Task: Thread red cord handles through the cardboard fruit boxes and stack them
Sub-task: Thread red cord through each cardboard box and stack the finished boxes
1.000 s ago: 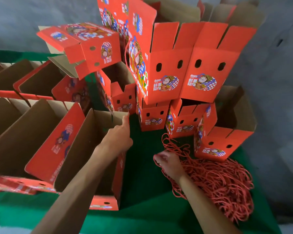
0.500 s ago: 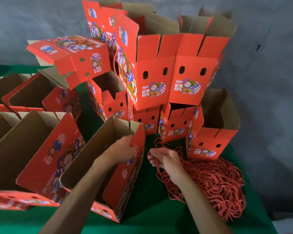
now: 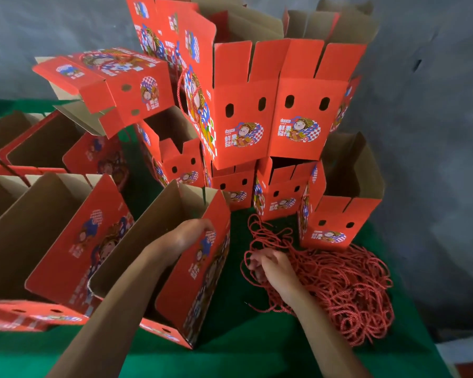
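Observation:
My left hand [image 3: 191,233] grips the top edge of an open red cardboard fruit box [image 3: 202,279] that stands tilted on the green cloth in front of me. To its right lies a big heap of red cords [image 3: 339,285]. My right hand [image 3: 271,268] rests at the heap's left edge, its fingers curled among the strands and picking at a red cord [image 3: 253,251]. Behind them rises a stack of red boxes [image 3: 271,118], some with cord handles hanging from their sides.
More open boxes [image 3: 47,236] lie in rows at the left, brown insides showing. A single box [image 3: 336,222] stands just behind the cord heap. Green cloth [image 3: 230,358] covers the table; a grey wall [image 3: 434,132] lies beyond the right edge.
My left hand has pulled the box out of the row and tilted it toward me and to the right. My right hand has stayed at the cord heap, working at the strands.

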Demonstrator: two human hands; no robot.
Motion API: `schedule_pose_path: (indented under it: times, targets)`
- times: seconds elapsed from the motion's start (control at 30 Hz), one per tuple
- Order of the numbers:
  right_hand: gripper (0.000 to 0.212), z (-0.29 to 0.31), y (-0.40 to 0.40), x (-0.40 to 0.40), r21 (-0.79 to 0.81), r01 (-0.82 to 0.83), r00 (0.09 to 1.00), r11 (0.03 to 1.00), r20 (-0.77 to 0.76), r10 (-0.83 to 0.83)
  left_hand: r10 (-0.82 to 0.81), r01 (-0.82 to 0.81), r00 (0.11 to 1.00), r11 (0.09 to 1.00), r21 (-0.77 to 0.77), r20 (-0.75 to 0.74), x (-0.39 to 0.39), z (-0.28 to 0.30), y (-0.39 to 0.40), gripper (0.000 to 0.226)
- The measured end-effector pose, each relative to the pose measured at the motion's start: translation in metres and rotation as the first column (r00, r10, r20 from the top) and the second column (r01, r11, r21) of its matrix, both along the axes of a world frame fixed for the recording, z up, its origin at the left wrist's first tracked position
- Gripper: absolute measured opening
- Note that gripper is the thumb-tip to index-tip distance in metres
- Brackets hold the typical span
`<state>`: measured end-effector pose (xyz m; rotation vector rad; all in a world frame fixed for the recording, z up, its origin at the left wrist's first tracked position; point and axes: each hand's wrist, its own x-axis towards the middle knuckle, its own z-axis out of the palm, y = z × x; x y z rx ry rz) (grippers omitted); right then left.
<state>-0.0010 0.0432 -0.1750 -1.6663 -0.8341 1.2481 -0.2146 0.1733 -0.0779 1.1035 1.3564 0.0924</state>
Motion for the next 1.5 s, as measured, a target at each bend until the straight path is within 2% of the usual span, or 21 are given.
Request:
schedule_pose_path:
  times: [0.03,0.1,0.17,0.2,0.23,0.27,0.37,0.47,0.57,0.67,0.77,0.87,0.97,1.07,1.13,1.2,1.3,1.37,1.43,1.5]
  targets:
    - [0.018,-0.012,-0.003,0.002,-0.072,-0.04,0.998,0.997,0.039,0.043,0.003,-0.003,1.0,1.0,-0.003,0.003,-0.002,-0.003,0.002,0.045]
    - [0.025,-0.035,-0.009,0.008,-0.273,-0.201,0.936,0.941,0.231,0.267,-0.008,0.008,1.0,1.0,-0.008,0.004,-0.003,-0.007,0.005,0.041]
    - [0.027,-0.048,-0.012,0.013,-0.476,-0.305,0.754,0.825,0.409,0.515,-0.006,0.006,1.0,1.0,-0.013,0.007,-0.004,-0.01,0.006,0.037]
    - [0.025,-0.052,-0.012,0.015,-0.523,-0.315,0.651,0.792,0.488,0.581,-0.009,0.009,1.0,1.0,-0.015,0.012,-0.005,-0.011,0.006,0.036]
    - [0.025,-0.055,-0.012,0.016,-0.53,-0.296,0.576,0.795,0.565,0.591,-0.014,0.015,1.0,1.0,-0.016,0.019,-0.005,-0.011,0.006,0.037]
    - [0.025,-0.055,-0.011,0.016,-0.503,-0.267,0.538,0.822,0.629,0.561,-0.015,0.016,1.0,1.0,-0.016,0.027,-0.006,-0.012,0.006,0.039]
    - [0.025,-0.063,-0.008,0.01,-0.355,-0.226,0.556,0.907,0.718,0.419,-0.003,0.003,0.999,1.0,-0.013,0.038,-0.007,-0.013,0.005,0.041]
    - [0.025,-0.072,0.0,0.0,-0.265,-0.228,0.665,0.937,0.66,0.349,0.006,-0.006,0.999,1.0,-0.003,0.038,-0.006,-0.015,0.002,0.042]
    - [0.024,-0.08,0.012,-0.008,-0.211,-0.181,0.702,0.961,0.657,0.276,0.003,-0.003,0.999,1.0,-0.008,0.042,-0.006,-0.014,0.001,0.046]
    - [0.017,-0.086,0.019,-0.014,-0.214,-0.134,0.676,0.968,0.694,0.247,-0.001,0.003,0.999,1.0,-0.022,0.051,-0.008,-0.012,0.0,0.047]
    - [0.009,-0.083,0.027,-0.017,-0.239,-0.181,0.606,0.954,0.737,0.299,-0.013,0.015,0.998,0.999,-0.044,0.062,-0.013,-0.013,0.001,0.049]
    - [0.017,-0.079,0.03,-0.019,-0.264,-0.243,0.55,0.933,0.755,0.357,-0.007,0.011,0.998,0.998,-0.06,0.068,-0.015,-0.014,0.002,0.052]
    - [0.015,-0.08,0.027,-0.019,-0.285,-0.248,0.509,0.926,0.775,0.375,-0.006,0.011,0.997,0.998,-0.063,0.075,-0.014,-0.012,0.0,0.051]
    - [0.025,-0.083,0.028,-0.02,-0.271,-0.268,0.466,0.925,0.804,0.371,0.009,-0.005,0.997,0.998,-0.055,0.074,-0.014,-0.011,-0.001,0.051]
    - [0.021,-0.082,0.031,-0.022,-0.276,-0.298,0.448,0.914,0.805,0.389,0.0,0.003,0.998,0.999,-0.05,0.065,-0.013,-0.01,-0.002,0.051]
    - [0.014,-0.083,0.032,-0.025,-0.298,-0.31,0.458,0.903,0.786,0.416,0.001,0.002,0.998,0.999,-0.043,0.057,-0.013,-0.01,-0.002,0.051]
    - [0.016,-0.081,0.029,-0.027,-0.346,-0.29,0.529,0.893,0.719,0.45,0.01,-0.007,0.998,0.999,-0.041,0.058,-0.013,-0.01,-0.003,0.052]
    - [0.017,-0.077,0.024,-0.025,-0.312,-0.255,0.573,0.915,0.714,0.403,0.005,-0.003,0.998,0.999,-0.041,0.056,-0.014,-0.01,-0.003,0.052]
    - [0.014,-0.071,0.02,-0.025,-0.145,-0.215,0.69,0.966,0.677,0.255,-0.002,0.004,0.998,0.999,-0.033,0.055,-0.014,-0.009,-0.002,0.05]
    - [0.016,-0.057,0.016,-0.032,0.028,-0.173,0.868,0.984,0.477,0.139,0.003,-0.002,0.999,1.0,-0.011,0.053,-0.014,-0.01,-0.002,0.047]
